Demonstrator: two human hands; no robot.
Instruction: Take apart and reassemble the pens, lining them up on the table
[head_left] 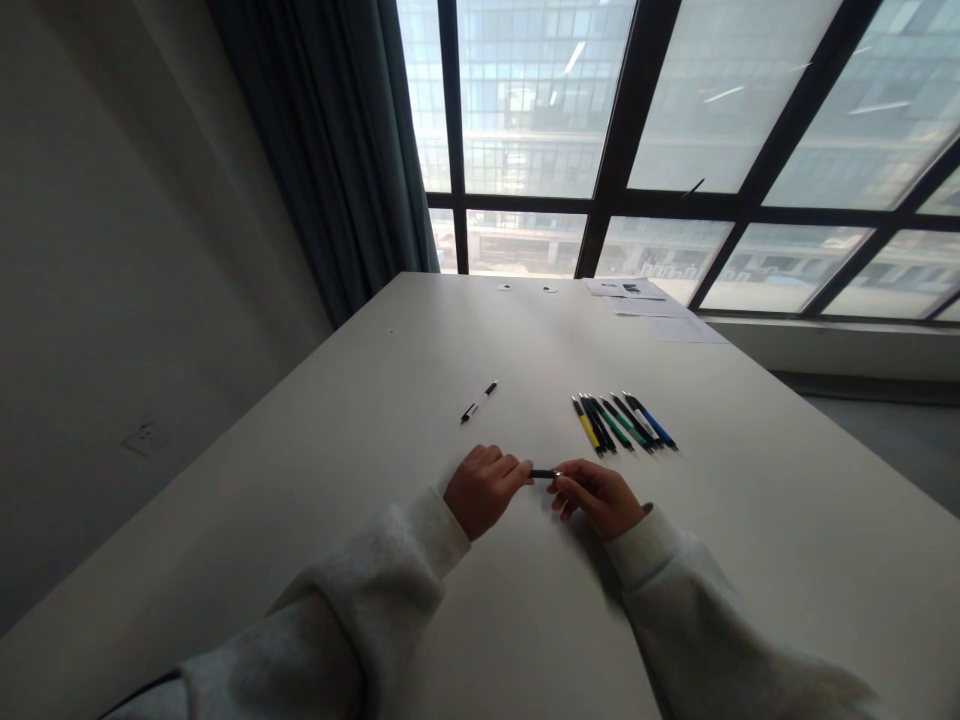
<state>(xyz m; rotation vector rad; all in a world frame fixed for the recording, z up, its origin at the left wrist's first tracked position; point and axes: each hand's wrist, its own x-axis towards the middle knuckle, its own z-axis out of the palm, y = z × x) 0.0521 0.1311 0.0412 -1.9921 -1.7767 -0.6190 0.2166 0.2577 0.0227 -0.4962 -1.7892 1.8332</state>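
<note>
Between my two hands, a little above the white table (495, 610), a dark pen (542, 474) is held level. My left hand (486, 488) is wrapped round its left part, which is hidden in the fingers. The fingertips of my right hand (596, 495) pinch the pen's right end, where a shiny tip shows. A white and black pen (480, 402) lies by itself beyond my left hand. Beyond my right hand lies a row of several pens, with a yellow pen (587, 427) at its left, green ones in the middle and a blue pen (651, 420) at its right.
Printed papers (660, 310) lie at the table's far right corner. Two small white pieces (550, 289) with dark spots sit near the far edge. A dark curtain (337, 150) and a large framed window (532, 110) stand behind the table.
</note>
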